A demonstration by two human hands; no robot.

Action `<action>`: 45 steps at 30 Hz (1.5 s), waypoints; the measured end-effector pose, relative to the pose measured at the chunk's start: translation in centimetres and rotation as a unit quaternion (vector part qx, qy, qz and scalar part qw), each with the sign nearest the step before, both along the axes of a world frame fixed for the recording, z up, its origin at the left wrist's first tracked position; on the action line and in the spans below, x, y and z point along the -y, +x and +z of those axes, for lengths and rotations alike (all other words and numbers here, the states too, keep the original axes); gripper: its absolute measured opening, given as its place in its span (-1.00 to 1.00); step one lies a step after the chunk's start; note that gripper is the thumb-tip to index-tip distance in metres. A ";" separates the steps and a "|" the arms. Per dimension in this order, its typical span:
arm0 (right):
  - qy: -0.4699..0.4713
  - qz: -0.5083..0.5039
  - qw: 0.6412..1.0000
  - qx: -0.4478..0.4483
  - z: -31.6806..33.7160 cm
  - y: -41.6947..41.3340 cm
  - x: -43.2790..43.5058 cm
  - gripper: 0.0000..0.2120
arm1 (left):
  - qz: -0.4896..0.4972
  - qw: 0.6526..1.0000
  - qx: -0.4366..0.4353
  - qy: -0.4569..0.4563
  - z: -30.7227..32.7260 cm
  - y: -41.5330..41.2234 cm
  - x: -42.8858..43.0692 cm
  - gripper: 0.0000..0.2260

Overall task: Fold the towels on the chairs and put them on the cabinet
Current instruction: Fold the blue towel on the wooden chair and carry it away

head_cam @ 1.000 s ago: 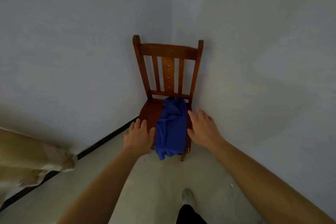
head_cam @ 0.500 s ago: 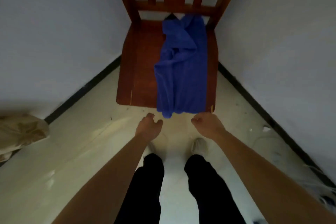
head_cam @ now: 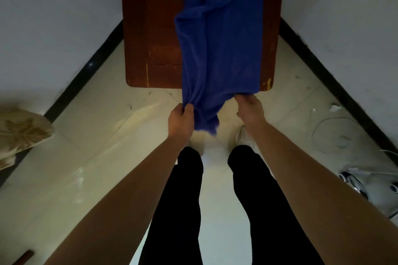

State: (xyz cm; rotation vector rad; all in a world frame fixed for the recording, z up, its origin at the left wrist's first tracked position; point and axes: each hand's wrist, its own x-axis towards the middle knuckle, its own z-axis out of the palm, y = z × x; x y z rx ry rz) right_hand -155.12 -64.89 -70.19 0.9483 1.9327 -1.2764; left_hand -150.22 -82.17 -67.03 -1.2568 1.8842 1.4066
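Note:
A crumpled blue towel [head_cam: 221, 34] lies lengthwise on the seat of a brown wooden chair [head_cam: 150, 28] set in a room corner. Its near end hangs over the seat's front edge. My left hand [head_cam: 181, 119] grips the left side of that hanging end, with fabric bunched between thumb and fingers. My right hand [head_cam: 249, 107] pinches the right corner of the same end, just below the seat's front edge. The chair's back is out of view at the top.
White walls with black skirting close in on both sides of the chair. A patterned cushion [head_cam: 19, 131] pokes in at the left. White cables [head_cam: 336, 133] and a small appliance [head_cam: 370, 187] lie on the pale floor at the right. My legs stand below.
I have come closer to the chair and look further down. Both hands went from hovering empty before the seat to holding the towel's hanging end.

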 end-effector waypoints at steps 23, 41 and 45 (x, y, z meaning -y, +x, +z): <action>-0.301 -0.151 0.932 -0.132 44.9 -10.9 -0.9 -0.93 | 0.049 0.978 -0.195 -0.054 42.9 -11.4 8.5 -0.84; -0.130 0.050 0.865 -0.483 66.9 -13.1 1.9 -0.30 | 0.141 0.797 -0.494 0.316 66.2 -14.1 11.2 -0.89; 0.051 0.111 0.832 -0.541 66.7 -12.8 2.6 -0.46 | 0.163 0.816 -0.473 0.290 66.3 -13.8 11.4 -0.82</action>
